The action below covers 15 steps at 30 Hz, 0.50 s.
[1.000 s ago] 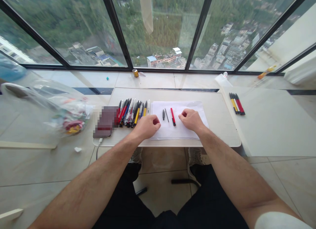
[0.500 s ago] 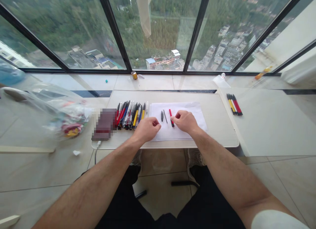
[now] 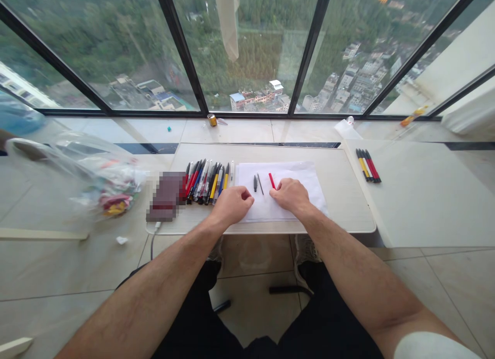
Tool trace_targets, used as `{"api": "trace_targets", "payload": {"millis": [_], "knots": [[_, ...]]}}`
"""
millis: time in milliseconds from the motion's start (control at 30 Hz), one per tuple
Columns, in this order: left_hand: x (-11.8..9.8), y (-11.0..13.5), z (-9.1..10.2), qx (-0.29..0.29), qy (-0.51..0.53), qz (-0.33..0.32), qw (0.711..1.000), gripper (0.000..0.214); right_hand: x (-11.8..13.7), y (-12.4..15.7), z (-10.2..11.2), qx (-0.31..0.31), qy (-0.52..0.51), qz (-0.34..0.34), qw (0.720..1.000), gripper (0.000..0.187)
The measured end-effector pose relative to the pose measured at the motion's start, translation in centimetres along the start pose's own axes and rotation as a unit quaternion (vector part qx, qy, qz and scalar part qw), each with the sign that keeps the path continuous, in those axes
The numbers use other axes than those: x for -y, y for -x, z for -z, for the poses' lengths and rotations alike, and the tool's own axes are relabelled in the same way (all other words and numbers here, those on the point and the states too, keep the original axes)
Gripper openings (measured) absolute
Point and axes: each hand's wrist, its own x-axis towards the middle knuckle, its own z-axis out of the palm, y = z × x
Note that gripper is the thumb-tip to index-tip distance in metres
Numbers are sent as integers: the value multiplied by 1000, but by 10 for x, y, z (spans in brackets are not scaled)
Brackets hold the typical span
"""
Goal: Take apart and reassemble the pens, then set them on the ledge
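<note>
On a small beige table (image 3: 340,199) lies a white paper sheet (image 3: 305,181). My right hand (image 3: 289,195) rests on the sheet with its fingers closed on the lower end of a red pen barrel (image 3: 272,180). To its left lie a thin dark refill (image 3: 260,183) and a short dark pen part (image 3: 255,183). My left hand (image 3: 232,204) is curled into a fist at the sheet's left edge, a little below those parts. A row of several pens (image 3: 207,180) lies left of the sheet.
A blurred dark red item (image 3: 167,196) lies at the table's left end. Three or so pens (image 3: 368,165) sit on the white ledge to the right. A clear plastic bag (image 3: 104,178) with colourful contents lies on the floor at left. Tall windows stand beyond.
My right hand slid left across the sheet and closed on the red pen barrel. My left hand stayed in place.
</note>
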Motion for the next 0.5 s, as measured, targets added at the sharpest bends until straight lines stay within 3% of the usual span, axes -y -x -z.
{"api": "trace_targets", "payload": {"millis": [100, 167, 267, 333, 500], "knots": [[-7, 6, -4, 11, 159, 72, 985, 14, 2, 13, -1, -10, -130, 9, 991, 22], [-11, 12, -9, 38, 302, 137, 943, 20, 3, 28, -4, 7, -247, 21, 969, 22], [-14, 22, -17, 60, 435, 168, 883, 26, 4, 51, -13, 47, -354, 45, 933, 25], [-14, 28, -20, 60, 467, 162, 867, 27, 4, 62, -17, 55, -374, 63, 924, 26], [-12, 34, -21, 64, 465, 147, 871, 27, 3, 71, -22, 61, -368, 91, 923, 27]]}}
